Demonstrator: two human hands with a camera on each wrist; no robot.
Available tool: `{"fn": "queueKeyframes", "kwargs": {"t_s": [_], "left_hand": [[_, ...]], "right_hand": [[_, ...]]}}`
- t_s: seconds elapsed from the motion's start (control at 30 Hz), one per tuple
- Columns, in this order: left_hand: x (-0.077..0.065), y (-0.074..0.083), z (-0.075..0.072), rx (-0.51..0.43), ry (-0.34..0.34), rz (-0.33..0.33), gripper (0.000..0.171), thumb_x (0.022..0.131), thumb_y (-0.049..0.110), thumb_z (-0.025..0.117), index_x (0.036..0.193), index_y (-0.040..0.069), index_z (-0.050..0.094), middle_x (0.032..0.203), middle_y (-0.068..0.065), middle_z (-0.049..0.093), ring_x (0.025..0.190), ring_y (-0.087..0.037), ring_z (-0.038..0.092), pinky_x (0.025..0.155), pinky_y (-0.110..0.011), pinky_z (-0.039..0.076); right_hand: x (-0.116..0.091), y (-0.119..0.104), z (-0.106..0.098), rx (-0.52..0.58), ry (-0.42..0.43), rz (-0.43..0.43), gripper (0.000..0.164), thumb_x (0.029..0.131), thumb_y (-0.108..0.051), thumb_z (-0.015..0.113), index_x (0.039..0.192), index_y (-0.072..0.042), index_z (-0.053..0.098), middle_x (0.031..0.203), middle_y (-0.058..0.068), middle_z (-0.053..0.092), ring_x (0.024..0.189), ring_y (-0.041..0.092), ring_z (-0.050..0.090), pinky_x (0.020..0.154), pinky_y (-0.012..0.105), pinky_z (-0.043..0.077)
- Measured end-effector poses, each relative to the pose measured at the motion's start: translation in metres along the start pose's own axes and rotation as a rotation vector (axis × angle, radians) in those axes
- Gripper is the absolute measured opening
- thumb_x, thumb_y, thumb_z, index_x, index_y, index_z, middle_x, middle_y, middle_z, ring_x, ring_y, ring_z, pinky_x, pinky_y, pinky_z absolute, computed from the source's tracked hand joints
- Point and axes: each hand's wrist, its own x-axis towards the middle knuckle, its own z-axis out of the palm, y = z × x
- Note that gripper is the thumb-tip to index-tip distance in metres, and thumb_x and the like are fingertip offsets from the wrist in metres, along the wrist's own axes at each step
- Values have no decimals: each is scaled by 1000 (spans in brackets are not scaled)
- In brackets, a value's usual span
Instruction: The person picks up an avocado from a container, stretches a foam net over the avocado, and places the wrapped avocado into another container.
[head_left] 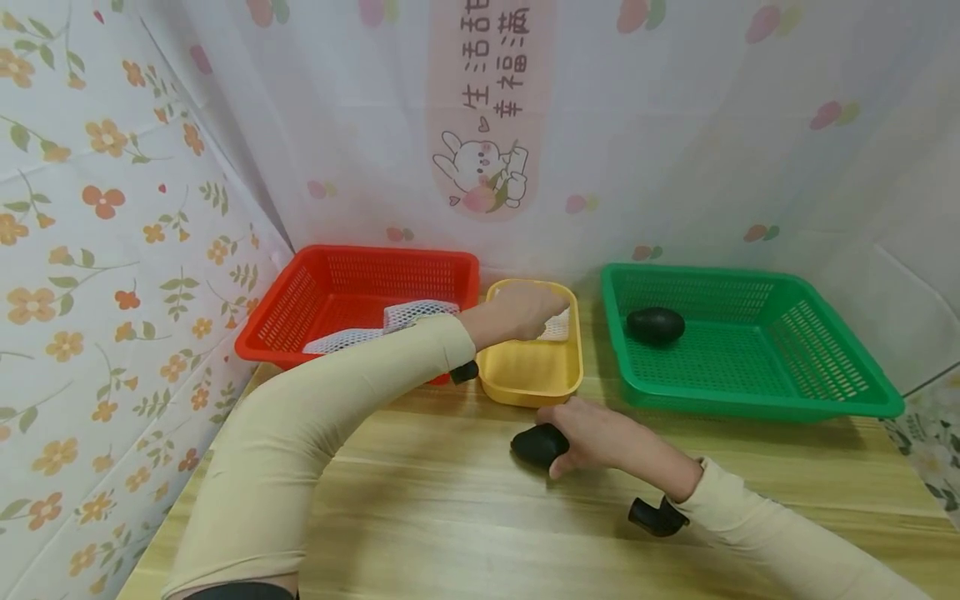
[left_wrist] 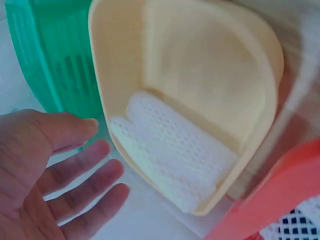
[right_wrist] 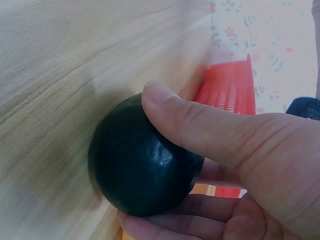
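Observation:
My right hand (head_left: 596,433) grips a dark avocado (head_left: 539,446) by its rounded end, low over the wooden table in front of the yellow basket (head_left: 531,385). In the right wrist view the thumb lies across the top of the avocado (right_wrist: 145,160) and the fingers curl round its underside. Over the back of the yellow basket reaches my left hand (head_left: 517,310), holding nothing. Its fingers are loosely spread in the left wrist view, beside the basket's rim. White foam net sleeves (left_wrist: 175,145) lie inside that basket at one end.
On the left stands a red basket (head_left: 360,250) with white foam nets (head_left: 420,312) in it, partly behind my left forearm. A green basket (head_left: 750,408) on the right holds another dark avocado (head_left: 656,325). A printed curtain (head_left: 675,150) hangs behind the baskets.

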Motion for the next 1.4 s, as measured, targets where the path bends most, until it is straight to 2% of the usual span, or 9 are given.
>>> {"fn": "queueKeyframes", "kwargs": {"t_s": [0.13, 0.27, 0.43, 0.57, 0.7, 0.93, 1.17, 1.27, 1.4], "left_hand": [[11, -5, 1, 30, 58, -14, 31, 99, 8, 59, 129, 14, 60, 105, -4, 63, 95, -22, 59, 80, -36, 55], [20, -7, 2, 65, 53, -42, 28, 99, 8, 59, 126, 14, 59, 110, -4, 63, 100, -23, 58, 87, -38, 54], [29, -10, 1, 109, 39, -65, 18, 98, 9, 61, 115, 11, 62, 100, -4, 61, 93, -22, 57, 80, -36, 54], [35, -12, -4, 88, 50, -107, 11, 97, 8, 57, 107, 11, 62, 95, -3, 58, 89, -21, 56, 72, -38, 54], [41, -12, -7, 73, 57, -141, 12, 97, 6, 56, 105, 11, 63, 93, -3, 57, 86, -20, 55, 70, -40, 54], [57, -9, -2, 102, 25, -204, 11, 99, 9, 57, 105, 15, 64, 96, 0, 60, 89, -17, 57, 75, -41, 56], [63, -8, 1, 99, -43, -268, 15, 102, 11, 57, 112, 17, 66, 107, 1, 64, 99, -15, 59, 82, -39, 55], [65, -8, 3, 97, -57, -300, 19, 102, 10, 55, 114, 18, 67, 111, 1, 66, 103, -15, 60, 82, -39, 55], [67, -5, 6, 79, -73, -353, 20, 102, 9, 54, 112, 18, 68, 110, 1, 67, 99, -17, 62, 77, -39, 57]], "right_hand": [[0, 0, 0, -7, -10, 25, 53, 72, -26, 95, 113, -4, 68, 97, 3, 67, 82, 17, 59, 74, 39, 52], [1, 0, 0, -12, -12, 30, 53, 73, -27, 95, 113, -5, 68, 96, 3, 66, 82, 17, 59, 74, 39, 52], [0, 0, 0, -3, -11, 16, 52, 73, -26, 95, 112, -5, 68, 95, 1, 65, 81, 17, 58, 73, 39, 51], [0, 2, -1, 14, -5, 10, 51, 72, -26, 95, 111, -5, 68, 94, 0, 65, 80, 16, 58, 72, 38, 51], [0, 4, -1, 29, -1, 3, 51, 72, -25, 95, 110, -5, 68, 93, -1, 65, 78, 16, 57, 71, 37, 51], [-2, 5, 0, 36, 10, -29, 52, 72, -26, 95, 112, -5, 69, 95, 0, 66, 78, 15, 58, 71, 36, 50], [-2, 6, 1, 43, 4, -15, 55, 73, -27, 94, 117, -4, 69, 102, 2, 68, 82, 16, 60, 75, 37, 52], [-3, 7, 1, 55, 2, -11, 56, 74, -27, 94, 117, -3, 69, 103, 4, 69, 83, 16, 60, 75, 38, 52], [-4, 9, 0, 75, 5, -16, 54, 74, -25, 94, 116, -3, 69, 102, 2, 68, 82, 15, 60, 74, 37, 52]]}}
